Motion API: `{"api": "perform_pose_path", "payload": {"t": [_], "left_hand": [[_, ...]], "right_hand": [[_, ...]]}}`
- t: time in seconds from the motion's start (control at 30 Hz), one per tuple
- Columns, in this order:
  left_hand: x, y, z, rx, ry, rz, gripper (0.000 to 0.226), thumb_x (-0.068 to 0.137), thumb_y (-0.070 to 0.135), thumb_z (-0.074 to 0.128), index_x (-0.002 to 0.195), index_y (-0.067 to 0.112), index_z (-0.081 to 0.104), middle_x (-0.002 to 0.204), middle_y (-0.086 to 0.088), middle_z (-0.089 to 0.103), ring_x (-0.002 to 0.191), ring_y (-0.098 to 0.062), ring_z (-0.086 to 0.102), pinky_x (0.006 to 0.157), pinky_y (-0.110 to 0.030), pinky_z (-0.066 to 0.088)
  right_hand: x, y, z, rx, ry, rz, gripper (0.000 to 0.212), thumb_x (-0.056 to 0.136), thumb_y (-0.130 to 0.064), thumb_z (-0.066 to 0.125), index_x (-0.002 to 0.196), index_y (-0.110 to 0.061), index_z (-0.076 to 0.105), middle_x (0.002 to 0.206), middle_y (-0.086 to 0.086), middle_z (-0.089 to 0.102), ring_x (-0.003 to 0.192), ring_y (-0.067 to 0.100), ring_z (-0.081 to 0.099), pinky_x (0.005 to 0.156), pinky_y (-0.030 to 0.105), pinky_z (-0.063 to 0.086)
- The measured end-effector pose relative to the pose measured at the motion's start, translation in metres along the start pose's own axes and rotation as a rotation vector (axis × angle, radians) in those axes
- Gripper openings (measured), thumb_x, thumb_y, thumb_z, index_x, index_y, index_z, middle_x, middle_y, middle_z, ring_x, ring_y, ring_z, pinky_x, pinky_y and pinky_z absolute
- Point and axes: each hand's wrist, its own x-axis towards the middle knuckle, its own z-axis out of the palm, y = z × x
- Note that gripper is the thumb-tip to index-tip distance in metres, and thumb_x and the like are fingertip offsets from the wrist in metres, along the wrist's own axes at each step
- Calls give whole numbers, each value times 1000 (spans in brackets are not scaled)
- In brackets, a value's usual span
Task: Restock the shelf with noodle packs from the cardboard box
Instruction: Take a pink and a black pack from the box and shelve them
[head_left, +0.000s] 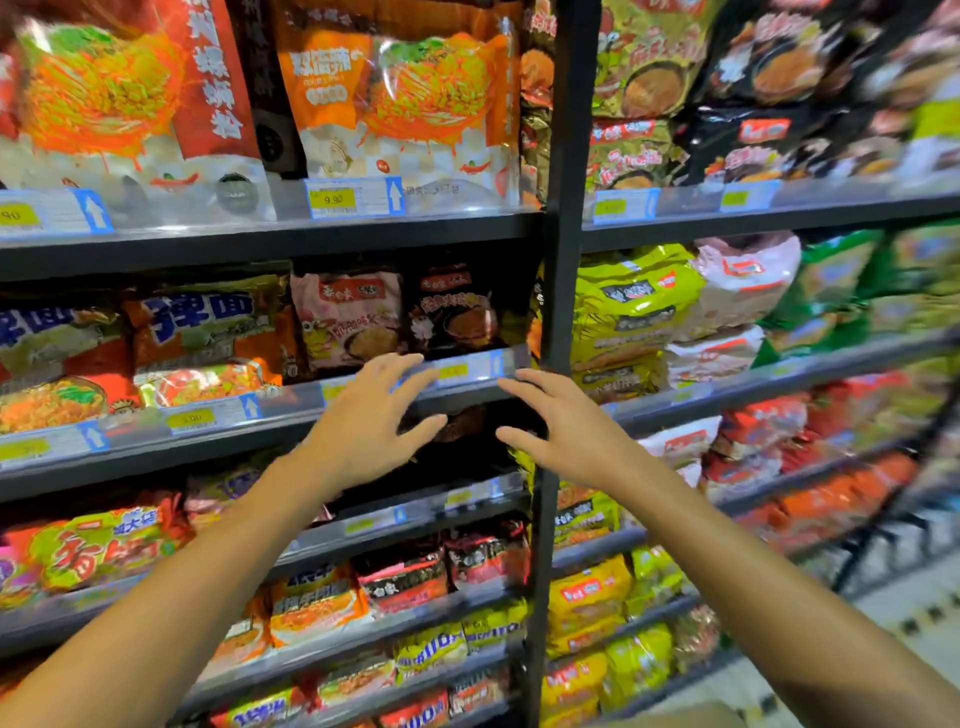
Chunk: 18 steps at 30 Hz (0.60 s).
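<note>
Both hands are raised in front of the shelf (270, 244), fingers spread and holding nothing. The left hand (363, 421) hovers just left of the dark upright post (563, 291); the right hand (566, 431) is just in front of it. Between them lies the price rail (467, 370), and under it a shadowed gap where only a dark noodle pack (462, 423) shows faintly. Above the rail, left of the post, stand a pink pack (348, 317) and a black pack (457, 306). The cardboard box is out of view, so no fresh pack is ready to go in.

The risk, as I judge it: reaching into the dim gap, fingers could catch the rail and knock its labels loose, or shove the dark pack further back out of sight. The picture is blurred to the right of the post, so details there are unclear.
</note>
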Motion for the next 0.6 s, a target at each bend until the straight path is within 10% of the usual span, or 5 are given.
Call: {"api": "perform_pose_path", "payload": {"t": [0.6], "left_hand": [[-111,251,176,-279,-379,347,74,93,72,26,148,26,42,153,1,38,141,-25,31,115,-44,33]], "right_hand": [[-373,93,11,-35,-232,501,67,95,-62,49,153,-33,33,160,-6,27,148,17,21,120,38,24]]}}
